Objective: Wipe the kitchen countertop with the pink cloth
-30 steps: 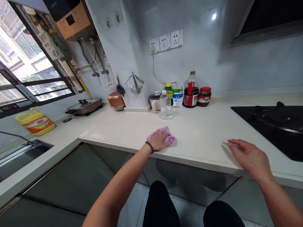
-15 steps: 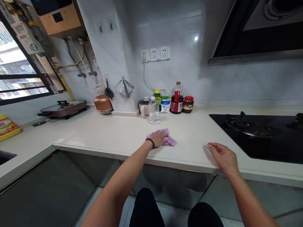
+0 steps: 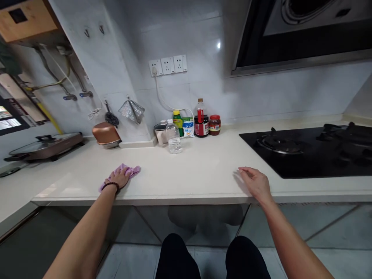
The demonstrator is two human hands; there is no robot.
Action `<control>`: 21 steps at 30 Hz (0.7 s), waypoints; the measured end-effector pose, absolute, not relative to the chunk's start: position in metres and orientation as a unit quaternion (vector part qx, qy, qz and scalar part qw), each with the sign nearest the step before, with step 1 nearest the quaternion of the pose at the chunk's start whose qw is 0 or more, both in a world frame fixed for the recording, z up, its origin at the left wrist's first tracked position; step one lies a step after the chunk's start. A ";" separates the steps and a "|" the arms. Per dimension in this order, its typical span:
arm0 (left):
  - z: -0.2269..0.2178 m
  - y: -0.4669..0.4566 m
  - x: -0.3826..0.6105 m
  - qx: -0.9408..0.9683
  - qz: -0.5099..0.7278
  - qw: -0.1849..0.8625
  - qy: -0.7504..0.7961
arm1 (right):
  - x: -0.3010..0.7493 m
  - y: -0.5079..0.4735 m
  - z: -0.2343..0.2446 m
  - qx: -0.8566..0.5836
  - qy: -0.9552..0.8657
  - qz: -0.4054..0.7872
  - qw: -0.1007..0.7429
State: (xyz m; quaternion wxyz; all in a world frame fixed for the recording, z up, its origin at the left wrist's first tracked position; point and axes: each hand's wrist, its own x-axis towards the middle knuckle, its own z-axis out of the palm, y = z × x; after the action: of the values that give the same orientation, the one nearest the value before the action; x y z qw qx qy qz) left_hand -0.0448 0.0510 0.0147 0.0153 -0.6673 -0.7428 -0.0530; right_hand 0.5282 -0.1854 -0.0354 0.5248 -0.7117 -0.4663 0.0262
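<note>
1. fingers of the left hand (image 3: 118, 179): spread and laid palm down over a purple cloth (image 3: 133, 171); not curled closed around it. the underside of the hand is hidden, so any pinch there cannot be confirmed.
2. cloth position: flat on the white counter (image 3: 188, 176), left of the person's midline, directly beneath the left hand and near the front edge.
3. cloth axis: the longer direction slants from the lower left, by the wrist, up to the far right. one end shows beyond the thumb side; the other shows left of the bracelet (image 3: 116, 185).
4. nearer hand: the left, in contact with the cloth. the right hand (image 3: 257, 185) is well apart, to the right.
5. right hand state: fingers loosely bent, thumb close to the fingertips, nothing visible held. contact with the counter cannot be judged.
6. right hand surroundings: the black stove (image 3: 305, 166) lies just beyond, to the right.
7. clearance: the water bottle (image 3: 174, 140) stands upright behind and to the right of the cloth, apart from it; the copper pot (image 3: 105, 133) sits behind the left hand, near the wall.
</note>
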 end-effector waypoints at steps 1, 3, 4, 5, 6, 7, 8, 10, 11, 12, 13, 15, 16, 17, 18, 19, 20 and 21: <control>0.014 0.048 -0.045 -0.666 -0.046 0.006 -0.745 | 0.527 -0.186 -0.034 -0.707 -0.464 0.027 0.534; 0.012 0.042 -0.042 -0.668 -0.031 -0.008 -0.744 | 0.525 -0.186 -0.033 -0.700 -0.461 0.025 0.545; 0.011 0.038 -0.040 -0.673 -0.026 -0.008 -0.739 | 0.524 -0.186 -0.032 -0.699 -0.461 0.025 0.546; 0.011 0.034 -0.036 -0.680 -0.019 -0.007 -0.733 | 0.523 -0.186 -0.031 -0.700 -0.462 0.025 0.544; 0.010 0.029 -0.031 -0.687 -0.011 -0.007 -0.727 | 0.523 -0.186 -0.031 -0.701 -0.465 0.024 0.540; 0.010 0.024 -0.024 -0.697 -0.003 -0.008 -0.717 | 0.523 -0.186 -0.031 -0.703 -0.468 0.024 0.536; 0.010 0.018 -0.016 -0.709 0.007 -0.010 -0.706 | 0.523 -0.186 -0.031 -0.704 -0.472 0.022 0.530; 0.011 0.004 0.007 -0.734 0.028 -0.019 -0.679 | 0.523 -0.186 -0.032 -0.706 -0.479 0.015 0.522; 0.011 -0.003 0.021 -0.748 0.036 -0.023 -0.663 | 0.523 -0.186 -0.033 -0.707 -0.483 0.010 0.517; 0.012 -0.010 0.038 -0.762 0.042 -0.026 -0.646 | 0.524 -0.185 -0.034 -0.708 -0.486 0.006 0.512; 0.013 -0.018 0.056 -0.778 0.041 -0.028 -0.626 | 0.524 -0.185 -0.035 -0.710 -0.489 0.002 0.508; 0.015 -0.032 0.097 -0.820 0.032 -0.035 -0.570 | 0.525 -0.185 -0.036 -0.713 -0.493 -0.006 0.498; 0.015 -0.038 0.118 -0.840 0.028 -0.042 -0.540 | 0.526 -0.184 -0.037 -0.715 -0.495 -0.007 0.493; 0.015 -0.044 0.141 -0.858 0.028 -0.051 -0.510 | 0.526 -0.184 -0.037 -0.717 -0.496 -0.007 0.489; 0.016 -0.049 0.163 -0.875 0.032 -0.065 -0.478 | 0.527 -0.184 -0.037 -0.720 -0.496 -0.007 0.486; 0.015 -0.054 0.185 -0.889 0.035 -0.078 -0.450 | 0.527 -0.184 -0.037 -0.722 -0.497 -0.005 0.481; 0.015 -0.057 0.206 -0.900 0.035 -0.089 -0.426 | 0.528 -0.184 -0.037 -0.726 -0.496 -0.004 0.476; 0.015 -0.059 0.225 -0.908 0.035 -0.099 -0.405 | 0.529 -0.184 -0.037 -0.731 -0.495 -0.002 0.471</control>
State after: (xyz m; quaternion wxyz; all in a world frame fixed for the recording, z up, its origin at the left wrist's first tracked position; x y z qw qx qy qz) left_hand 0.2249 -0.0586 0.0147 -0.0987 -0.9085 -0.4046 0.0345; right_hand 0.5289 -0.1842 -0.0374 0.4706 -0.7307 -0.4946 -0.0022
